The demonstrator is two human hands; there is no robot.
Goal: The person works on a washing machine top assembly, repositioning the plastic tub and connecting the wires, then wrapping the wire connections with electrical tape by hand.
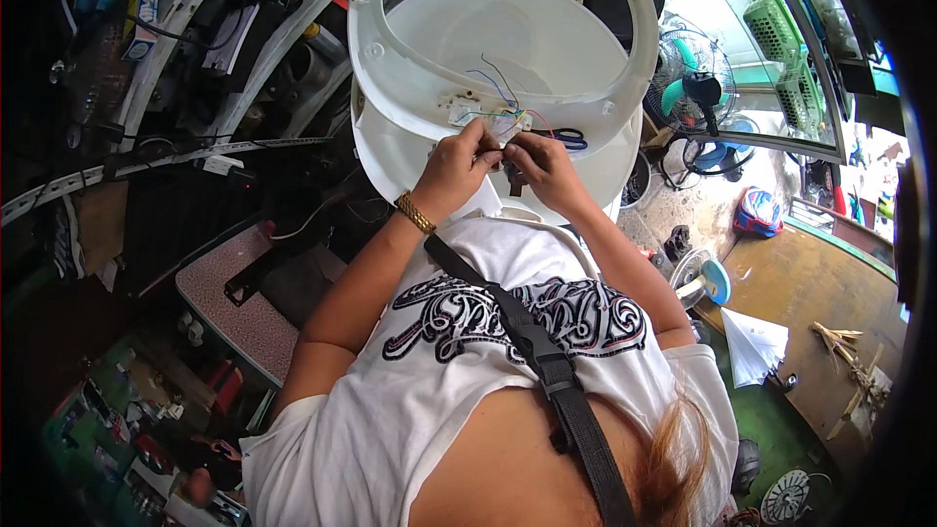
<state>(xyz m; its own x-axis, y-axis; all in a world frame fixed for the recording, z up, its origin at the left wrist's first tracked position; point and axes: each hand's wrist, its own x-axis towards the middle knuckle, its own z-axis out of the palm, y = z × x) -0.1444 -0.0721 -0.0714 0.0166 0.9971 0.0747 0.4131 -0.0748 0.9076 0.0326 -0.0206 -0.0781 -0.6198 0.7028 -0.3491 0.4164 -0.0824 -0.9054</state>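
My left hand [454, 168], with a gold-coloured band on its wrist, and my right hand [549, 172] meet in front of me. Both pinch thin wire at their fingertips; the exact spot held is hidden by the fingers. Several thin coloured wires [509, 98] rise just beyond, beside a small white part [463, 111] on the rim of a white plastic appliance housing [369, 51]. Scissors with dark looped handles [570, 140] lie on the housing beyond my right hand. A dark piece [514, 179] shows below my fingertips, its kind unclear.
Metal rails and cluttered parts [283, 59] fill the left side. A pink speckled tabletop [229, 283] is at lower left. Right of the housing stand an electric fan [695, 88] and a glass-doored frame [835, 88]. A wooden board [781, 283] carries sticks and a white folded object [752, 344].
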